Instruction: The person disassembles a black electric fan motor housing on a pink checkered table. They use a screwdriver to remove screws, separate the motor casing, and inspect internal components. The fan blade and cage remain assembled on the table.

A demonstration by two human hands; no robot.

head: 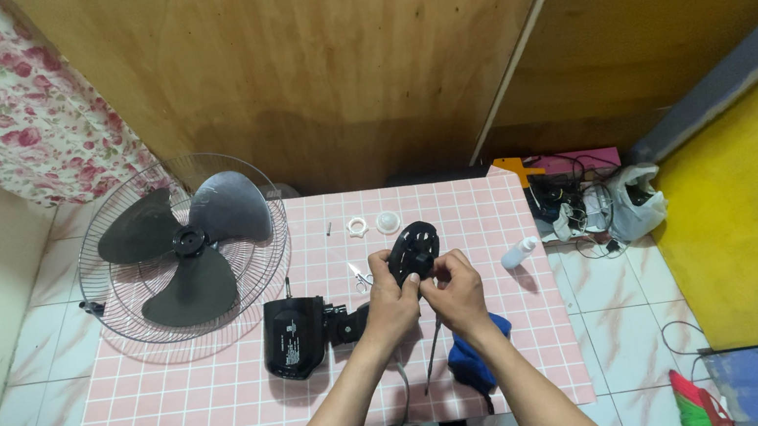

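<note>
The left hand [393, 298] and the right hand [454, 289] are both closed around the near end of a black plastic cover [412, 250]. They hold it up just above the pink checked tabletop [226, 393], near the middle.

The cover looks hard and light, like a thin shell. It looks smooth, so it could slip. I think thin plastic like this can crack if it is squeezed or bent too much. The best place to hold it seems to be the near edge, with one hand on each side, just as the hands do now.

The cover is longer than it is wide. Its long side runs away from the person, so its rounded far end points toward the wooden wall [309, 65].

A long thin tool [434, 349] hangs down under the right hand; I cannot tell if the hand grips it. A black motor body [295, 335] lies just left of the hands. A fan blade [181, 246] rests in a wire guard [118, 324] farther left.
</note>
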